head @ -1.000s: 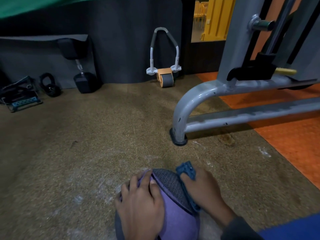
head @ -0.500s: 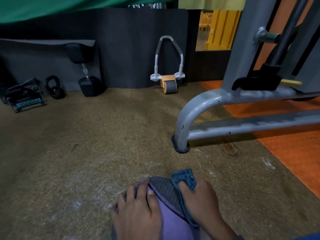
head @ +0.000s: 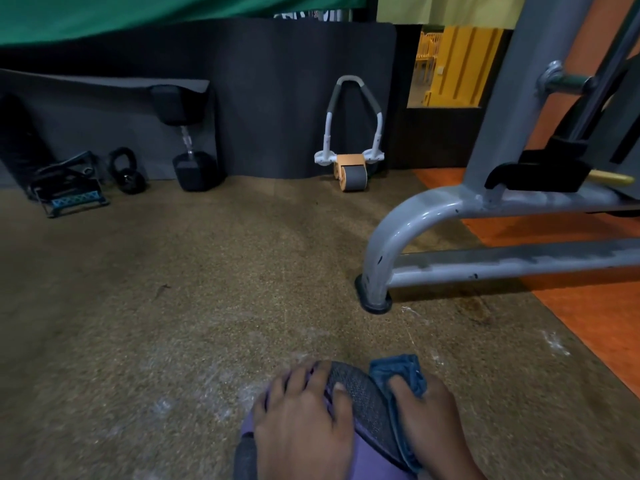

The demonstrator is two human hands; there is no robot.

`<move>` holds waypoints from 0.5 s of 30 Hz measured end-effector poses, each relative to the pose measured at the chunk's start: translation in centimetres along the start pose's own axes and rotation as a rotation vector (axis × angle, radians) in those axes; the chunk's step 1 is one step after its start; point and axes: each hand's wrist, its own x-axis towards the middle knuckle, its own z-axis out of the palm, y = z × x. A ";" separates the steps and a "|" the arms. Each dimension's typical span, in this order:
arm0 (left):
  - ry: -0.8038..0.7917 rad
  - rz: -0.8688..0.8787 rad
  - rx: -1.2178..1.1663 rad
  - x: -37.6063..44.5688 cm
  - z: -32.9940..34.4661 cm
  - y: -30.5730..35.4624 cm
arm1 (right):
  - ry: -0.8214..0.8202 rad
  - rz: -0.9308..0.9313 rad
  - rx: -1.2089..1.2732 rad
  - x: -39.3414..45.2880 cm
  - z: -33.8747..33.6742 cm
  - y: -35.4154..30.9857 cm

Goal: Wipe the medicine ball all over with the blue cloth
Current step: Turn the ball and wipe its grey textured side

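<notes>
A purple medicine ball (head: 370, 459) with a dark grey textured band rests on the brown floor at the bottom middle of the head view, partly cut off by the frame edge. My left hand (head: 304, 420) lies flat on its top left, fingers spread over the band. My right hand (head: 429, 424) presses the folded blue cloth (head: 401, 375) against the ball's right side; the cloth sticks out past my fingers.
A grey machine frame (head: 391, 237) stands on a black foot to the right, over an orange floor strip (head: 588, 306). By the far dark mat lean an ab roller (head: 351, 168), a dumbbell (head: 190, 150), a kettlebell (head: 126, 171) and a small step (head: 72, 192).
The view has tilted up, so ball and hands sit lower in frame. My right hand with the cloth has slid a little further right and down the ball's side.
</notes>
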 end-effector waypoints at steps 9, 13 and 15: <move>0.024 -0.024 0.008 0.0 -0.2 -0.1 | -0.098 -0.348 -0.320 -4.0 0.5 -2.2; 0.048 -0.059 -0.038 0.2 -0.1 -0.7 | 0.020 -0.179 -0.051 -3.1 0.5 -2.1; 0.074 -0.080 -0.090 0.1 -0.1 -0.6 | 0.013 -0.055 0.001 -2.2 0.2 -1.7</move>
